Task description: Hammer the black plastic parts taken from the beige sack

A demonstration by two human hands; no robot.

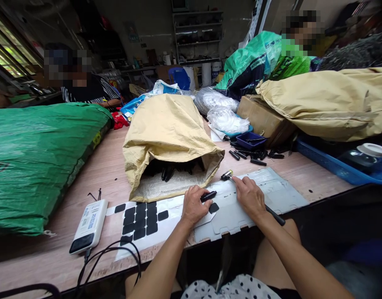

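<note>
My left hand is closed around a short black tube-shaped piece, holding it low over the grey board. In my right hand is a small hammer, gripped by its handle, with the head to the left and the dark handle end sticking out behind the wrist. A black rounded-square sticker lies just below the black piece. Left of my left hand, a white sheet carries several more black stickers. The grey board lies under both hands.
An open tan sack with black pieces inside stands ahead. Loose black pieces lie by a small blue tray. A power bank with cables sits left, beside a green sack. A blue basket is right. Two people sit across the table.
</note>
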